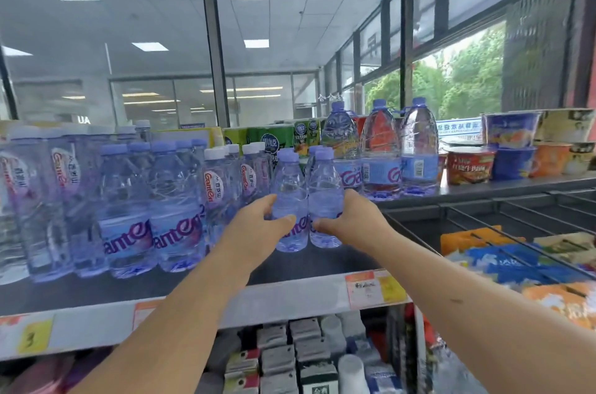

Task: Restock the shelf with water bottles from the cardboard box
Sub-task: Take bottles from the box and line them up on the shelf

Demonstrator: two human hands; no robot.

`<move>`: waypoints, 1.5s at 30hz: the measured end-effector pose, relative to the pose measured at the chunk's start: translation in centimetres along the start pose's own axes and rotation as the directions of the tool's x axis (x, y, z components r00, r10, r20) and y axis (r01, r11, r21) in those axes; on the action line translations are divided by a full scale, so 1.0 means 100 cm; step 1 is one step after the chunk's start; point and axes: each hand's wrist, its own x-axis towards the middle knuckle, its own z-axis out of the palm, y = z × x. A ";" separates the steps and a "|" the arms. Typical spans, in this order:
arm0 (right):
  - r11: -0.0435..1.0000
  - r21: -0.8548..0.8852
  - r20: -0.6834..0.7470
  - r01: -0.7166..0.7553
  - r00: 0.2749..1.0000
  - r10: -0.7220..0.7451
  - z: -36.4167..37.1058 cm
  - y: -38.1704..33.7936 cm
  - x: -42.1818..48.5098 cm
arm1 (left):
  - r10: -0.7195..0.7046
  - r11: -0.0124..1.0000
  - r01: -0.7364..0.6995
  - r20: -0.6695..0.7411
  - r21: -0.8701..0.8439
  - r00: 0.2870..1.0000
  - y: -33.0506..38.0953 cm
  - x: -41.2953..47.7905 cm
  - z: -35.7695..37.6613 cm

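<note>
Two small clear water bottles with blue caps stand side by side on the dark top shelf (322,264). My left hand (258,226) grips the left bottle (289,187) around its lower body. The right bottle (325,190) is gripped low down by my right hand (354,216). Both bottles are upright and touch each other. More bottles of the same brand (154,200) fill the shelf to the left. The cardboard box is not in view.
Three large water jugs (380,151) stand behind and to the right. Instant noodle cups (471,164) sit further right. A wire basket (516,232) of snack packs lies on the right. Cartons and small bottles (306,358) fill the lower shelf.
</note>
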 end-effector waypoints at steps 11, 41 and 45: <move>1.000 0.031 -0.087 0.003 0.996 0.000 -0.018 -0.027 -0.058 | 0.027 0.998 -0.024 0.041 -0.054 0.999 0.000 -0.022 -0.008; 0.902 -0.196 0.467 -0.385 0.772 0.431 0.412 0.191 -0.514 | -0.438 0.899 0.375 0.493 0.225 0.752 -0.461 -0.365 0.094; 0.889 -0.259 0.654 -0.377 0.608 0.449 0.517 0.265 -0.588 | -0.568 0.821 0.514 0.444 0.248 0.693 -0.573 -0.428 0.124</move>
